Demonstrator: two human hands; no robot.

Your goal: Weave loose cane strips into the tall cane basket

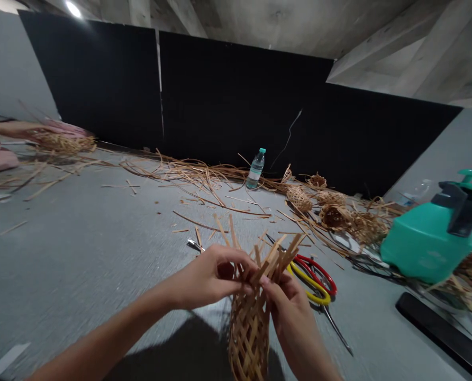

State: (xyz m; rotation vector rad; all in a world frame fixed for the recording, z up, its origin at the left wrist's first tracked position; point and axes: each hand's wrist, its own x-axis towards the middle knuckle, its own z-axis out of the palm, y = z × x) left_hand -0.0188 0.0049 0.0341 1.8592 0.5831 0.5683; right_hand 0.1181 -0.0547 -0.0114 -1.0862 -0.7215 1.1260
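Observation:
A narrow woven basket of light brown strips stands near the bottom centre, with loose strip ends fanning out at its top. My left hand pinches strips at the upper left of the weave, thumb and index finger together. On the right side, my right hand grips the basket's upper part and strips, its thumb close to the left fingertips. Scissors with red and yellow handles lie just right of my right hand, and a thin metal tool is beside them.
A water bottle stands among loose strips at the back. Small woven baskets, a teal spray bottle and a black bar are rightward. Another person's gloved hand is at far left.

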